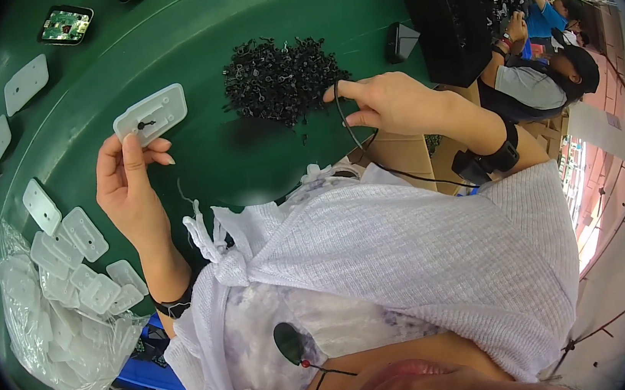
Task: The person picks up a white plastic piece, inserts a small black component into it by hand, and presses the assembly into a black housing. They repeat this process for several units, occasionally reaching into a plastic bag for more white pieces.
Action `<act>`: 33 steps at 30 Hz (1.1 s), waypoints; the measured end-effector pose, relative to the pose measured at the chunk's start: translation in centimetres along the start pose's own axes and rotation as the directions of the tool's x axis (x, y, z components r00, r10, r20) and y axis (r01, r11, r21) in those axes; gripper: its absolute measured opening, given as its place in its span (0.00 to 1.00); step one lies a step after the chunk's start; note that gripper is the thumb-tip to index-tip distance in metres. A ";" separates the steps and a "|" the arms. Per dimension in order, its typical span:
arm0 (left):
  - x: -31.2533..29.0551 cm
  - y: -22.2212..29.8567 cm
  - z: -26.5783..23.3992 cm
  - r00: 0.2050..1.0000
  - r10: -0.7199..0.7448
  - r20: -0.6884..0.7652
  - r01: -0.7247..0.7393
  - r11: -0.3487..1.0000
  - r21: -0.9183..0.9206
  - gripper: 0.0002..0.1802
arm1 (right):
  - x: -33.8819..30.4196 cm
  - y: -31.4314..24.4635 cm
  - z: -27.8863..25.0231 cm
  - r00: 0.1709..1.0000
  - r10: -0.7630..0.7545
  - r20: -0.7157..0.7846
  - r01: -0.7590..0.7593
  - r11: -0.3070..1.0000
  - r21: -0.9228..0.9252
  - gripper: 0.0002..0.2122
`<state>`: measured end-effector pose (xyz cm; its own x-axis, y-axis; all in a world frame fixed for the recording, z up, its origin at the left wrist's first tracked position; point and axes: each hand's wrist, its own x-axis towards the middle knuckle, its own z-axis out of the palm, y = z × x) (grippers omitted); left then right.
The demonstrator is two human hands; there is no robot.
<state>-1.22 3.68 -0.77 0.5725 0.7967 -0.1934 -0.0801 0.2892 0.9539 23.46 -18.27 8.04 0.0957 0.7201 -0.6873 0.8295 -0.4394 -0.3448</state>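
My left hand (128,170) holds a white translucent plastic cover (167,104) by its near edge, thumb on top. A small black part (146,124) lies on the cover's inner face, near my thumb. My right hand (387,102) is at the right edge of a pile of small black looped parts (276,80). Its index finger and thumb are apart, and I see nothing held between them; the other fingers are hidden. A thin black cord (352,133) crosses the view at the right fingertips.
Several more white covers (27,85) lie along the left of the green table (187,43). An open plastic bag (28,304) of covers sits at lower left. Circuit boards in dark housings (67,26) are at far left. A black box (447,22) stands right, with co-workers (535,85) beyond.
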 end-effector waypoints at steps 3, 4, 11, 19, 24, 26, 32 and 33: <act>-0.3 0.0 0.0 1.000 -0.003 0.005 0.003 1.000 0.012 0.10 | -0.9 -0.9 0.0 0.992 -0.017 -0.127 0.020 1.000 0.020 0.22; -0.4 0.0 -0.1 1.000 -0.004 0.004 0.004 1.000 0.013 0.10 | -1.4 -1.2 0.0 0.983 -0.025 -0.184 0.022 1.000 -0.023 0.23; -0.4 -0.3 0.0 0.998 0.039 0.056 -0.040 0.999 0.017 0.10 | -4.5 -2.2 0.6 0.929 -0.030 -0.368 -0.003 0.996 -0.089 0.27; -0.1 0.1 0.2 0.995 0.067 0.076 -0.070 0.997 0.038 0.11 | -11.1 -1.3 7.8 0.878 0.293 -0.379 -0.241 0.954 0.179 0.24; 0.7 -0.1 -0.4 0.994 -0.001 0.107 -0.011 0.994 0.109 0.12 | -13.5 3.6 12.7 0.806 0.587 0.073 -0.565 0.800 -0.204 0.18; 0.7 0.0 -0.3 0.992 -0.045 0.117 0.024 0.985 0.171 0.13 | -12.3 4.1 11.8 0.751 0.649 0.124 -0.587 0.741 -0.326 0.17; 1.6 0.3 -1.8 0.999 -0.048 0.010 0.037 0.873 0.487 0.12 | -5.4 -2.1 -0.3 0.756 -0.089 -0.648 -0.089 0.967 -0.237 0.16; 1.7 0.3 -1.9 0.999 0.008 -0.041 0.016 0.844 0.536 0.11 | -3.3 -2.6 -1.6 0.712 -0.263 -0.651 0.050 0.944 -0.327 0.15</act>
<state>-1.84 6.08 -1.22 0.5377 0.8202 -0.1954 0.3783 -0.0276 0.9253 21.86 -18.64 12.28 0.2085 0.9779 0.0181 0.9674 -0.2035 -0.1509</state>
